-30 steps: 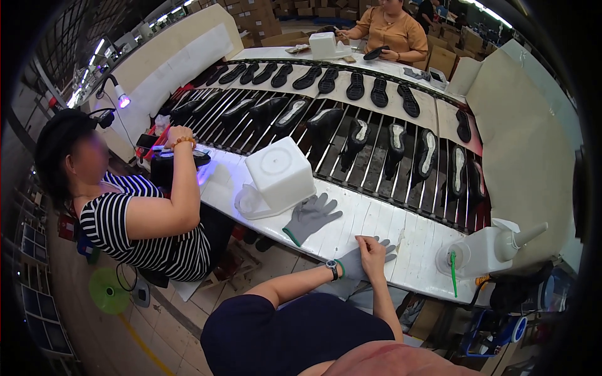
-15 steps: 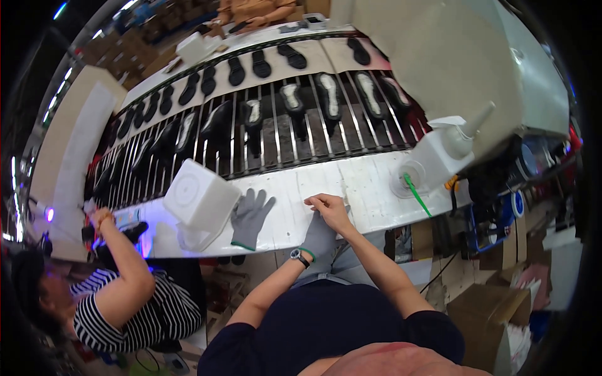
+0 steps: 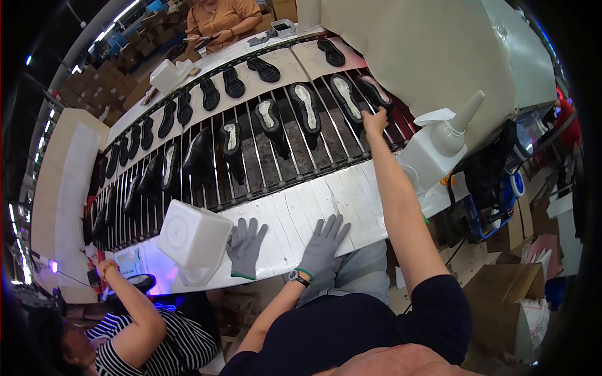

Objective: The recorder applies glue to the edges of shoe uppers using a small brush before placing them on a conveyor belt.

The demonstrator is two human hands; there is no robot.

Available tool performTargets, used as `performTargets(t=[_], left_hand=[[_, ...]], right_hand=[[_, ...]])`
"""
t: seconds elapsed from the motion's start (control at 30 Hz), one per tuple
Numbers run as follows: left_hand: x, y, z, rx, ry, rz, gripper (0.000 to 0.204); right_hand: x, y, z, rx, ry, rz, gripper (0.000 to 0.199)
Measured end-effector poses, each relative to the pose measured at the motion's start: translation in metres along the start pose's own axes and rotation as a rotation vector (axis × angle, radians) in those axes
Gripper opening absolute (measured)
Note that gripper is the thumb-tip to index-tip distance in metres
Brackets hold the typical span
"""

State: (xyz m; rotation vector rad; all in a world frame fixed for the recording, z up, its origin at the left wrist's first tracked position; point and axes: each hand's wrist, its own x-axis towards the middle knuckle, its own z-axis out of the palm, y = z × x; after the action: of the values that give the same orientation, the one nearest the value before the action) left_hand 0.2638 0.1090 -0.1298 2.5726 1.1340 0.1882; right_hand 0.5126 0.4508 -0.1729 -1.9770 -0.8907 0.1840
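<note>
My left hand wears a grey glove with a green cuff. It lies on the white bench's front edge with fingers spread, holding nothing. A matching grey glove lies flat beside it, to the left. My bare right hand reaches over the metal-bar rack, thumb and fingers at the near end of the rightmost black shoe, whose underside is pale pinkish. How firmly they grip is hard to see. Just left of it lies another black shoe with a whitish underside.
A white plastic container stands left on the bench; a white spouted bottle stands right. Black soles line the belt behind the rack. A co-worker in stripes sits left; another person is across. A beige cover rises at right.
My right hand has left the gloved left hand and stretched forward right to the shoes. My left hand's fingers now lie spread on the bench. The view has shifted.
</note>
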Motion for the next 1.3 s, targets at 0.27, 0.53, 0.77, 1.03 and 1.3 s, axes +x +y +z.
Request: performTargets(t=[0.27, 0.53, 0.77, 1.03, 1.3], left_hand=[[0.007, -0.005, -0.013, -0.055, -0.061, 0.011, 0.079], [0.010, -0.008, -0.011, -0.036, -0.113, 0.048, 0.080], [0.009, -0.006, -0.013, -0.040, -0.093, 0.014, 0.079], [0.003, 0.002, -0.012, -0.023, -0.015, 0.040, 0.073], [-0.005, -0.015, 0.017, -0.479, 0.344, -0.101, 0.099]], right_hand=[[0.081, 0.022, 0.019, -0.092, -0.044, 0.304, 0.098], [0.120, 0.051, 0.038, -0.068, -0.136, 0.152, 0.092], [0.081, -0.036, 0.019, -0.173, 0.009, 0.139, 0.088], [0.042, -0.096, -0.041, 0.144, 0.010, -0.105, 0.079], [-0.109, -0.150, -0.159, 0.732, -0.647, -0.266, 0.065]])
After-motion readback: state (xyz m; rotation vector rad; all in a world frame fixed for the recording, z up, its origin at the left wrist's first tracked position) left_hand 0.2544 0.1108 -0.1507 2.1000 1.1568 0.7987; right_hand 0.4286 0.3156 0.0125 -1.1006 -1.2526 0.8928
